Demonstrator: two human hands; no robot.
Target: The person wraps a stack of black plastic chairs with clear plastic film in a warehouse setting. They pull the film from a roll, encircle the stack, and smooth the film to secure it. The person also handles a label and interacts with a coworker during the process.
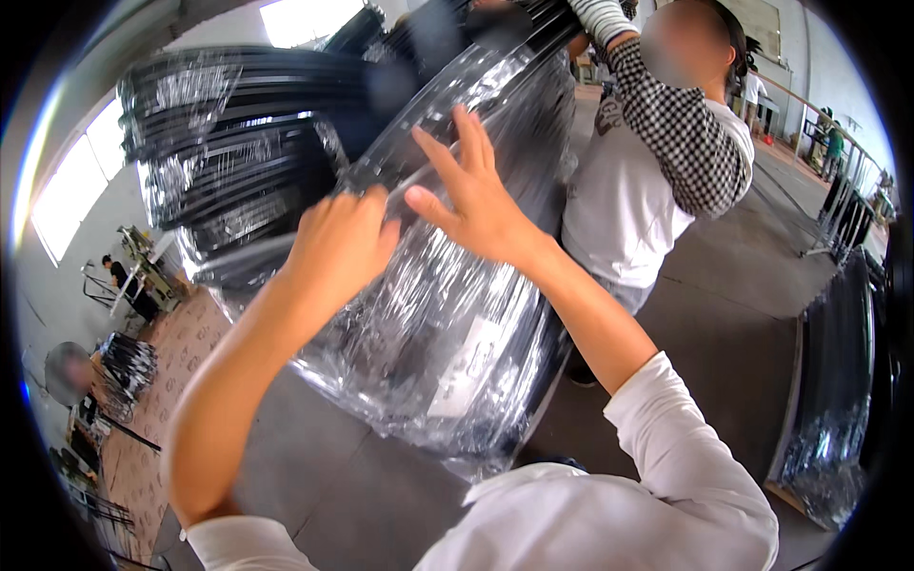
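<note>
A person's left hand (338, 243) is curled into a loose fist against the clear plastic wrap of a large bundle of black hoops (428, 324), knuckles pressed into the film near the bundle's upper middle; whether it pinches a fold of the wrap cannot be told from this angle. Just beside it, the right hand (471, 195) lies spread wide, fingers splayed and flat on the same shiny film, gripping nothing. The wrapped bundle hangs tilted between the person's raised forearms, its lower end with a pale label (462, 366) dropping toward the grey concrete floor (724, 285). Behind and above it, at the upper left, a stack of more film-wrapped black hoops (238, 143) fills the view. On the bundle's far side stands a co-worker in a white top with checked sleeves (681, 138), one arm raised to its upper end. Another wrapped black bundle (838, 400) leans at the right edge. At far left, well apart, people work at benches (143, 271).
</note>
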